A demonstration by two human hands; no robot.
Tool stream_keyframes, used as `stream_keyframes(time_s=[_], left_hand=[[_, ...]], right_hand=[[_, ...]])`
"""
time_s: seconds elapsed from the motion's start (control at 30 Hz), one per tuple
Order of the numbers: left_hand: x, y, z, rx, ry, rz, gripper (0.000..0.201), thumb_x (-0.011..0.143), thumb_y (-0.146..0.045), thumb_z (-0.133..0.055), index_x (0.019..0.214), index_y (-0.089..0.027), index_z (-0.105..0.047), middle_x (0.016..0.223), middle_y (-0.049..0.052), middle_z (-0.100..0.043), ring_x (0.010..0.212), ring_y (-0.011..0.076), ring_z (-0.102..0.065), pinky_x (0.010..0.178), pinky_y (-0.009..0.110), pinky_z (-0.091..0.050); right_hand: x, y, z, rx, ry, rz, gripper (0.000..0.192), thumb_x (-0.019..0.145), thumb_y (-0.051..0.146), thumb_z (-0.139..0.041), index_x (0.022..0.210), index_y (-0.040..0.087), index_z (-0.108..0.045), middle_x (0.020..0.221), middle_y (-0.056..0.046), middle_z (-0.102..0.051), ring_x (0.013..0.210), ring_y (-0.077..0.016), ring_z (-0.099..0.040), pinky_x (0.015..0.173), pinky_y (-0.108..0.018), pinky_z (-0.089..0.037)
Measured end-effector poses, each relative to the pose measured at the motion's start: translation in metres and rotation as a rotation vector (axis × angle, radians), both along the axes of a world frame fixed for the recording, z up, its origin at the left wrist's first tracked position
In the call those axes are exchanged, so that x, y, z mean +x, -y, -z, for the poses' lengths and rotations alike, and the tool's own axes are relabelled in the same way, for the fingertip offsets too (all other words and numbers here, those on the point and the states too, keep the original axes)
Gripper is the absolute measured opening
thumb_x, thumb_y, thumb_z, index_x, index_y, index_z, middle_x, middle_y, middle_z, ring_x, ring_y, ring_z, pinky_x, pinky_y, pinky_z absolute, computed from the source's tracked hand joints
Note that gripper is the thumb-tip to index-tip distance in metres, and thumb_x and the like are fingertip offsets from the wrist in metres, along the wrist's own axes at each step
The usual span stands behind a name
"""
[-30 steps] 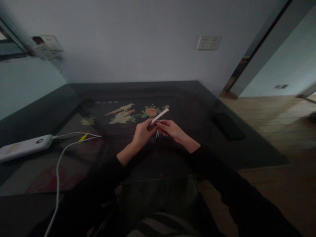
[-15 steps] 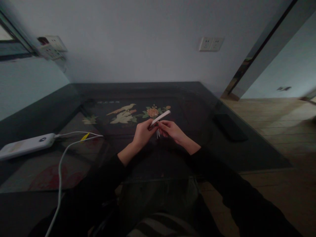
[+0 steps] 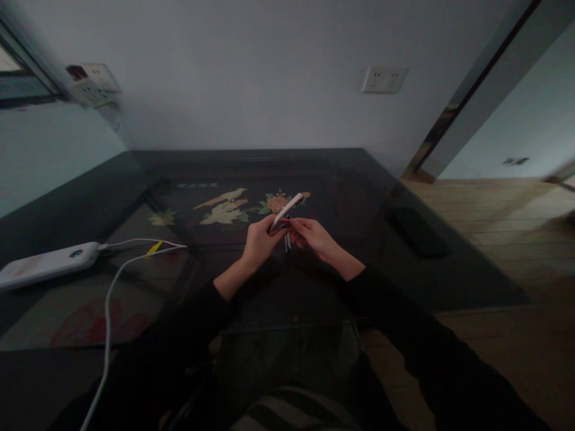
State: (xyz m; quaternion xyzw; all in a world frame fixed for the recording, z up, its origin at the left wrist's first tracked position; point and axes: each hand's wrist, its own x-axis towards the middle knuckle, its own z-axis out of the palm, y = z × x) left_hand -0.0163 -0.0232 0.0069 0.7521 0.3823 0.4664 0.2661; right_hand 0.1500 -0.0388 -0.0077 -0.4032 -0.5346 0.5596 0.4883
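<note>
White and slim, the pen-like stick [image 3: 287, 210] is above the bench [image 3: 135, 197], pinched at its near end by my left hand [image 3: 259, 242]; my right hand [image 3: 312, 237] touches the same end, and its long axis points away to the right.

White slim stick [image 3: 287, 211] held over a dark glass-topped table [image 3: 359, 191] inlaid with cream birds [image 3: 223, 206], green leaves and an orange-pink flower [image 3: 276, 203]; white power bank [image 3: 45, 264] with white cable [image 3: 108, 317] bearing a yellow tag [image 3: 154, 248]; black sleeves [image 3: 404, 335]; black flat object [image 3: 415, 230]; white wall sockets [image 3: 384, 79]; pale grey wall [image 3: 251, 72]; light brown wooden floor [image 3: 516, 239]
</note>
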Motion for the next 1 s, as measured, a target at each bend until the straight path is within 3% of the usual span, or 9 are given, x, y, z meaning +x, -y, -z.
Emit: stream_keyframes(time_s=[0.3,0.63,1.0], left_hand=[[-0.002,0.0,-0.004,-0.006,0.014,0.005,0.015,0.077,-0.02,-0.074,0.091,-0.016,-0.074,0.053,-0.008,-0.035,0.049,0.0075,-0.032,0.052,0.021,-0.028],[-0.005,-0.004,-0.004,0.043,-0.029,-0.023,0.019,0.077,-0.022,-0.076,0.095,-0.016,-0.074,0.053,-0.009,-0.037,0.049,0.0071,-0.035,0.052,0.021,-0.029],[-0.011,-0.009,-0.003,0.151,-0.189,-0.041,0.011,0.082,-0.027,-0.073,0.085,-0.016,-0.073,0.054,-0.007,-0.045,0.05,0.0077,-0.037,0.052,0.021,-0.029]], right_hand=[[0.001,0.0,-0.004,0.027,-0.004,0.095,0.033,0.076,0.048,-0.074,0.081,0.017,-0.066,0.057,0.004,-0.056,0.048,-0.0077,-0.047,0.047,-0.023,-0.034],[0.003,0.002,-0.009,0.056,0.044,0.188,0.026,0.074,0.041,-0.075,0.078,0.018,-0.066,0.059,0.003,-0.057,0.052,-0.0092,-0.048,0.05,-0.024,-0.036],[0.004,0.004,-0.015,0.144,0.119,0.22,0.025,0.076,0.038,-0.073,0.068,0.019,-0.059,0.054,0.005,-0.053,0.049,-0.0093,-0.045,0.05,-0.025,-0.034]])
